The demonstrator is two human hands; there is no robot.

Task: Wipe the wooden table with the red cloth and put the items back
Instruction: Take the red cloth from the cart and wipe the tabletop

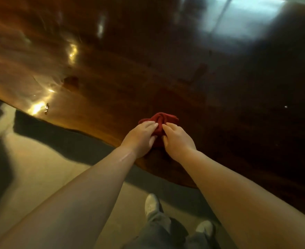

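A bunched red cloth (160,119) lies on the glossy dark wooden table (220,87), close to its wavy near edge. My left hand (140,136) grips the cloth's left side and my right hand (176,139) grips its right side, fingertips nearly meeting over the fabric. Both hands cover the cloth's near part. No other items show on the tabletop.
The table's irregular near edge (72,129) runs from the left down to the right. Below it is a pale floor (40,168) with dark shadows. My legs and white shoes (151,203) stand just below the edge. Bright reflections glare on the table's left and top right.
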